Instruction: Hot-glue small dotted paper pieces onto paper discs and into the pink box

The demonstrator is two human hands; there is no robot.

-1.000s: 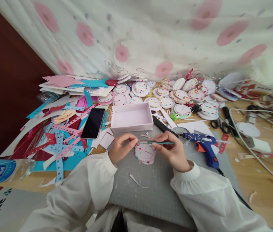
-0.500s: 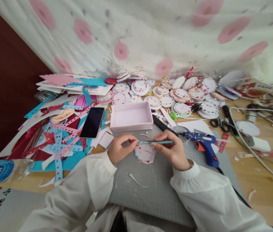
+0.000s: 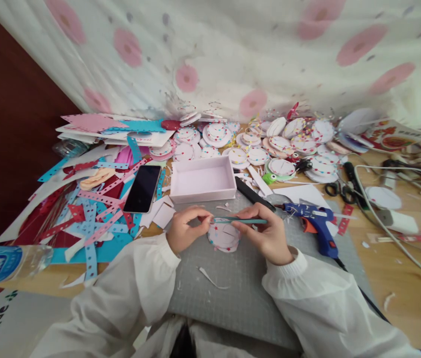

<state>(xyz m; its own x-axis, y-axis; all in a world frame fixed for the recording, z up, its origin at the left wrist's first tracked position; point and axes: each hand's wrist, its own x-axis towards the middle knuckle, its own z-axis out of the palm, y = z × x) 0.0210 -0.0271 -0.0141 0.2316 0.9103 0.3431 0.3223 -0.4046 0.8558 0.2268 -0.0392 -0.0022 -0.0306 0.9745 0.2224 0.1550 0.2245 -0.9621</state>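
Observation:
My left hand (image 3: 185, 229) is curled in a pinch at the left tip of a thin teal tool (image 3: 240, 221); what the fingertips hold there is too small to name. My right hand (image 3: 266, 237) grips the teal tool, which lies level between both hands. Just below it rests a round white foam disc with coloured dots (image 3: 224, 236) on the grey cutting mat (image 3: 240, 288). Both arms wear white sleeves.
A shallow white box (image 3: 203, 180) and a black phone (image 3: 143, 189) lie beyond the mat. A blue glue gun (image 3: 316, 223) sits right of my hand, scissors (image 3: 339, 191) and cables farther right. Punched paper strips (image 3: 94, 219) litter the left; several decorated discs (image 3: 266, 144) crowd the back. A water bottle (image 3: 5, 263) lies at left.
Both hands stay nearly in place over the disc; the view shifted slightly and my right hand edged a little to the left along the tool.

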